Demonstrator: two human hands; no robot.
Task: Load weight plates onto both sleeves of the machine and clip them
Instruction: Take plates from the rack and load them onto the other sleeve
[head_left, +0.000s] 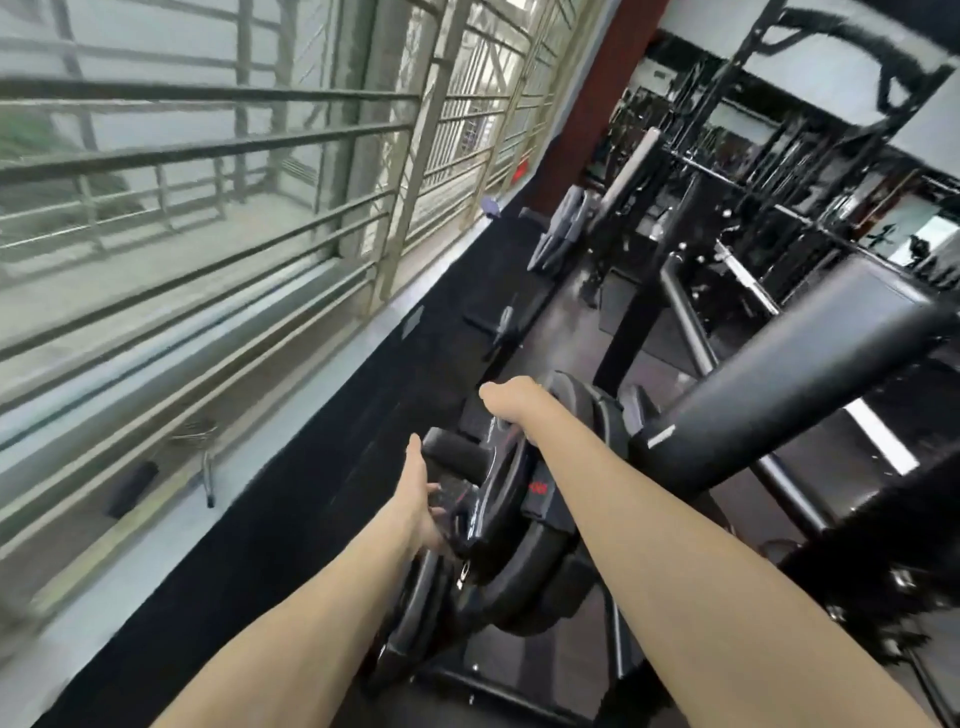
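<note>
A black weight plate (498, 499) with red lettering sits on the machine's black sleeve (457, 451), whose end sticks out toward me. My right hand (511, 400) grips the plate's top rim. My left hand (421, 499) holds its lower left edge, fingers curled behind it. Larger black plates (535, 587) sit behind it on the same sleeve. Another plate (415, 623) stands lower, near my left forearm. No clip is visible.
The machine's thick black padded arm (769, 395) crosses at right. A barred window wall (208, 234) runs along the left, with a grey ledge and a spring clip-like metal item (200, 441) on it. Plates on a rack (561, 228) and more black frames stand further back.
</note>
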